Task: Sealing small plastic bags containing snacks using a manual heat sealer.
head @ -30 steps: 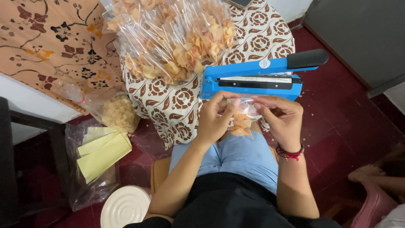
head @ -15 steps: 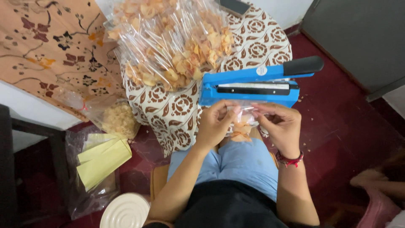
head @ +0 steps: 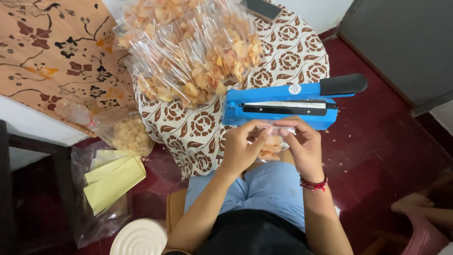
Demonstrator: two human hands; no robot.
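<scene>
Both of my hands pinch the top of a small clear bag of orange chips [head: 270, 152], held over my lap just in front of a blue heat sealer [head: 278, 109]. My left hand [head: 243, 146] grips the bag's left side and my right hand [head: 302, 144], with a red thread bracelet on the wrist, grips its right side. The sealer sits on the edge of a round table with a brown-and-white patterned cloth [head: 288, 59]; its black handle [head: 342, 85] is raised. A heap of filled chip bags [head: 193, 52] lies on the table behind it.
A large open bag of loose chips [head: 127, 134] hangs left of the table. A clear bag of yellow-green sheets [head: 111, 179] and a white round lid [head: 139, 238] lie on the dark red floor. A dark phone [head: 264, 8] rests at the table's far edge. Another person's foot [head: 415, 205] shows at right.
My hands have shifted a little along the bag's top while staying in front of the sealer. The view has tilted slightly; nothing else has moved.
</scene>
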